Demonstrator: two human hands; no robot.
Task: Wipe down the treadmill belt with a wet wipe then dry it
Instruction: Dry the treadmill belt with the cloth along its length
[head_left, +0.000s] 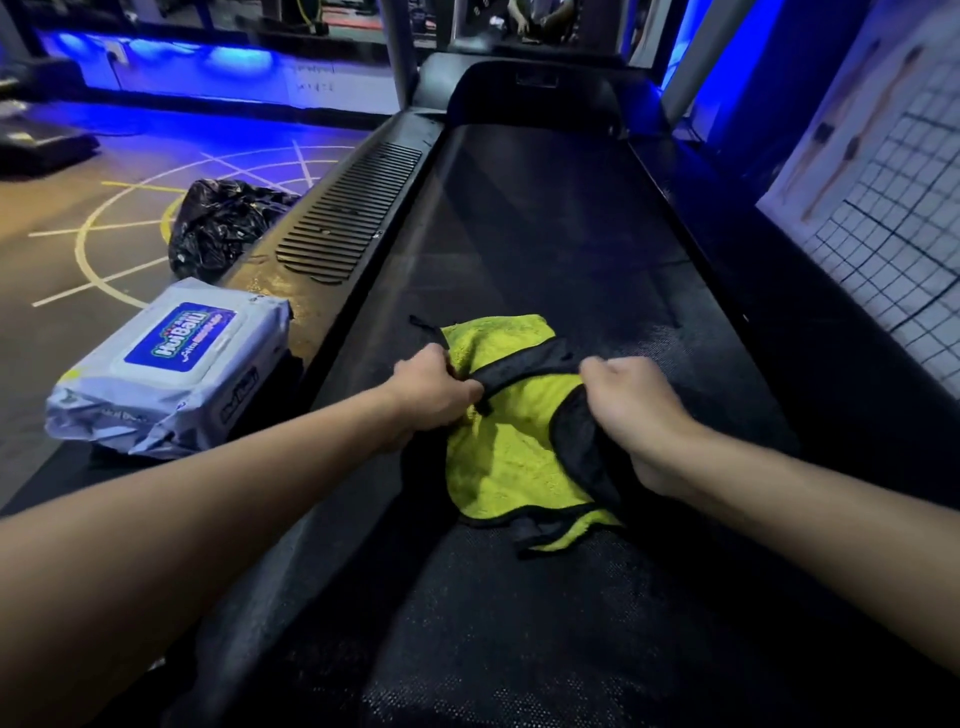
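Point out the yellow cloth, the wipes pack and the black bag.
yellow cloth (498, 462): head view, on its fuzzy yellow middle.
wipes pack (182, 338): head view, on its blue label.
black bag (223, 228): head view, on its crinkled plastic.

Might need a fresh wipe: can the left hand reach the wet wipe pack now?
Probably yes: the left hand has the wet wipe pack close on its own side, nothing between, but must first release the yellow-green cloth.
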